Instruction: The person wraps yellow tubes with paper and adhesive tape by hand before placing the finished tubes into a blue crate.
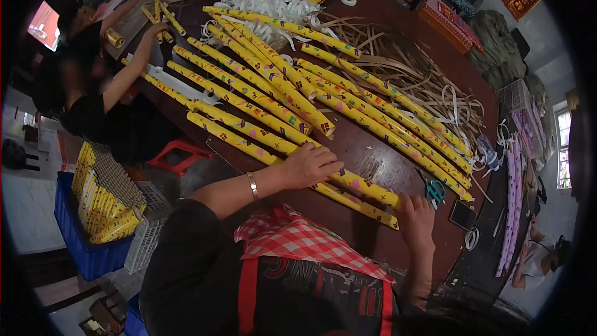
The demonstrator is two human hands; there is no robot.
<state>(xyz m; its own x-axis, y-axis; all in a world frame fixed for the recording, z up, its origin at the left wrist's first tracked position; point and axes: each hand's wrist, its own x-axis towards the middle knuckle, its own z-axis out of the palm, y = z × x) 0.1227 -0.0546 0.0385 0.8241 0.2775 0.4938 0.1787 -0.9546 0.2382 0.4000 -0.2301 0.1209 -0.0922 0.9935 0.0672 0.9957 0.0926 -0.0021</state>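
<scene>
A long yellow paper tube point(367, 188) with a colourful printed pattern lies slantwise on the table in front of me. Over its middle, my left hand point(310, 165) has its fingers curled across the top. My right hand point(415, 216) is closed around the tube's near right end; part of the grip is hidden behind the fingers. A second yellow tube point(357, 205) runs alongside, closer to my body, passing under my left wrist. Several similar yellow tubes point(249, 96) are spread over the table beyond my hands, some crossing others.
Teal-handled scissors point(435, 193) and a phone point(462, 215) lie right of my right hand. Brown strips point(398, 50) and white strips point(267, 5) heap at the back. A co-worker's arm point(134, 65) reaches in from the left. A blue crate point(87, 255) holds more yellow tubes.
</scene>
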